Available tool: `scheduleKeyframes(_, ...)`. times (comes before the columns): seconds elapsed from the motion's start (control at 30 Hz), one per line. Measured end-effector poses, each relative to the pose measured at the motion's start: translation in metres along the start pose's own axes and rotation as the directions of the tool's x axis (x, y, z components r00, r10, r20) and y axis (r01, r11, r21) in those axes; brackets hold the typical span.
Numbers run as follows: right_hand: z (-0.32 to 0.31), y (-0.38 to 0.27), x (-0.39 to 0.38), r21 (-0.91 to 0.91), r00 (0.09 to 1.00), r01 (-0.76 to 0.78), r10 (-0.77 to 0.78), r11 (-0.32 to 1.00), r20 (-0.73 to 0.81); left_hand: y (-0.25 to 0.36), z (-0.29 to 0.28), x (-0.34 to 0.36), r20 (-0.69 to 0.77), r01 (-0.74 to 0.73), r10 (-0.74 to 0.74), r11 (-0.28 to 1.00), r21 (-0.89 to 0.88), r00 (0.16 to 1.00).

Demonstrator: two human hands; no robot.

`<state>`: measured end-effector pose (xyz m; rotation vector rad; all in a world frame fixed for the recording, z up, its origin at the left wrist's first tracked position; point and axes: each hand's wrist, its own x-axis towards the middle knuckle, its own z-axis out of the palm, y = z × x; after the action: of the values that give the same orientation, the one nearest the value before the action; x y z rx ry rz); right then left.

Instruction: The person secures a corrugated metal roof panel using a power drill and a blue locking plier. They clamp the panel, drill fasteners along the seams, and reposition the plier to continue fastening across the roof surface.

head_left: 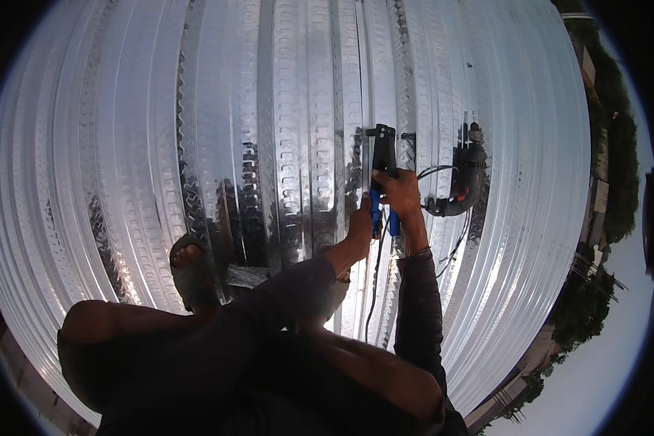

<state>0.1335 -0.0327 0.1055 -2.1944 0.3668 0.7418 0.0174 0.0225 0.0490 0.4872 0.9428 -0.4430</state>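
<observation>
A hand riveter [385,149] with a black head and blue handles points away from me over the ribbed metal sheets. My right hand [402,193] is closed around its body, just below the head. Lower down, my left hand [359,227] wraps the left blue handle, fingers curled. The two handles stand apart from each other. A seam between sheets runs beneath the tool. To the right of my right hand a dark power drill [469,174] with a reddish patch lies on the metal, its chuck pointing away from me.
Shiny corrugated metal sheeting [145,109] spreads all around, with raised ribs. A dark cable [374,291] trails toward me between my arms. My sandalled left foot [190,265] stands on the sheets beside a small clear-wrapped bundle [247,276]. Trees [621,167] show beyond the right edge.
</observation>
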Motion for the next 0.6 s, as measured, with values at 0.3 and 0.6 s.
scheduleKeyframes(0.3, -0.131, -0.037, -0.057, 0.785, 0.98, 0.138, -0.197, 0.604, -0.021, 0.066, 0.057, -0.045, 0.231, -0.692, 0.676, 0.562, 0.453, 0.7)
scheduleKeyframes(0.6, -0.136, 0.09, -0.062, 0.014, 0.771, 0.011, 0.0, 1.0, -0.637, 0.281, 0.034, -0.031, -0.156, -0.534, 0.636, 0.737, 0.414, 0.756)
